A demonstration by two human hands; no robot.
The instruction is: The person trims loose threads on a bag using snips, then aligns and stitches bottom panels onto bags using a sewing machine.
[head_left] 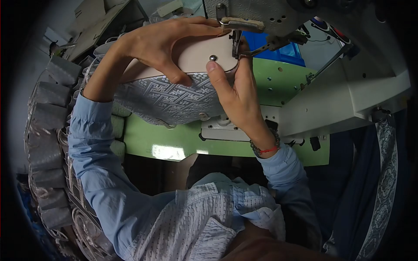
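The left hand spans wide over the handbag, thumb pressing its front, fingers reaching along the far edge. The right hand grips the corner, thumb just below the silver stud, fingers behind. Together, the 2 hands hold the handbag up off the green counter, its pale panel against the presser foot of the sewing machine; this likely keeps the curved border steady there. Grey pouch-like pieces hang at the left, probably for easy reach.

The needle tip and any stitches are too small to tell. The right fingertips are mostly hidden, the blue tray is partly covered, and the machine's top is cut off.
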